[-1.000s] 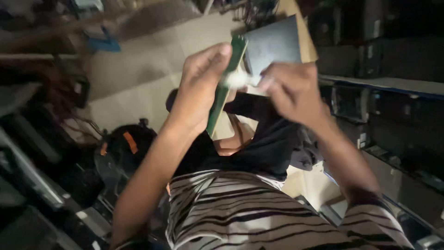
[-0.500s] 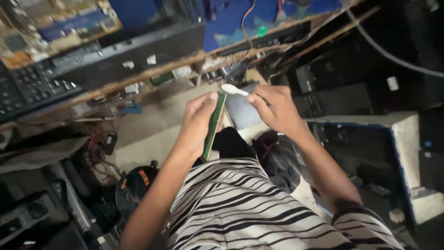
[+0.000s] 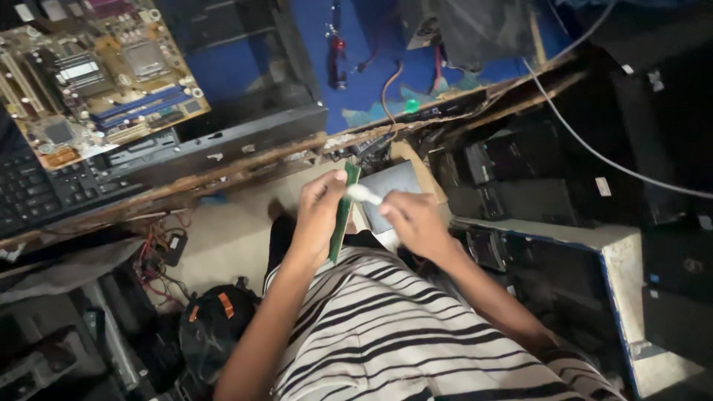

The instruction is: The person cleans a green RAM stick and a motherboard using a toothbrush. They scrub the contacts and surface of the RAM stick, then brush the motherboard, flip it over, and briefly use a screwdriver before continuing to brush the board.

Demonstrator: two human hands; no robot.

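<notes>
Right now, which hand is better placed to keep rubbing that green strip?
Probably the right hand: it pinches the small white piece against the green strip, while the left hand is occupied gripping the strip upright.

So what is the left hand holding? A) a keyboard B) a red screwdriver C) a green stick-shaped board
C: the left hand grips a narrow green board upright, while the right hand presses a small white thing against it.

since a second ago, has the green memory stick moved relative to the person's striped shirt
Cannot tell. The camera swung, but the green memory stick sits upright in the left hand above the striped shirt as before.
</notes>
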